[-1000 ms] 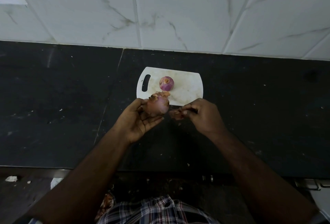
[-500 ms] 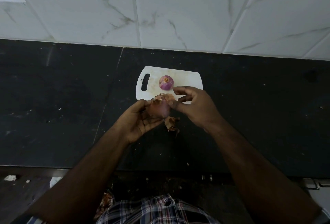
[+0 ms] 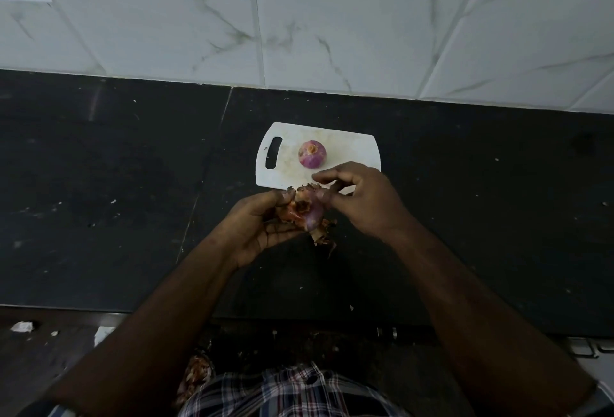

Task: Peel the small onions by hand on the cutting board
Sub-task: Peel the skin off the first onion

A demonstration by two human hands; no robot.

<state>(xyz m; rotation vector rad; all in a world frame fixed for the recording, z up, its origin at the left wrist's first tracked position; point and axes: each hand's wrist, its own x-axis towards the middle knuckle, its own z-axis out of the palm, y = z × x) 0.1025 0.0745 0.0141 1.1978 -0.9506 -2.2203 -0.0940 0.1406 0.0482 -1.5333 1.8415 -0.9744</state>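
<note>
Left hand (image 3: 262, 227) grip: fingers curled under & round the half-peeled onion (image 3: 307, 210), cupping it just off the near edge of the white cutting board (image 3: 349, 147), over the black counter (image 3: 99, 184) rather than over the board itself. Right hand (image 3: 362, 197) grip: thumb & fingertips closed on the onion's top/right side, looks like you're pinching at dry skin there, tho the exact bit caught is hidden by your fingers.

Progress, as I judge it: one peeled onion (image 3: 312, 154) sits clean & purple on the board, mid-board, well apart from your hands, so that one's done. Onion no. 2 is partway: purple flesh bared on the lower right, but papery orange-brown skin clings on the left face & top. A loose peel scrap (image 3: 324, 234) lies just below the onion, prob. on the counter.

Left to do: strip the remaining skin off no. 2, set it on the board w/ the first. No other unpeeled onions in view, so this may be the last; can't be sure.
</note>
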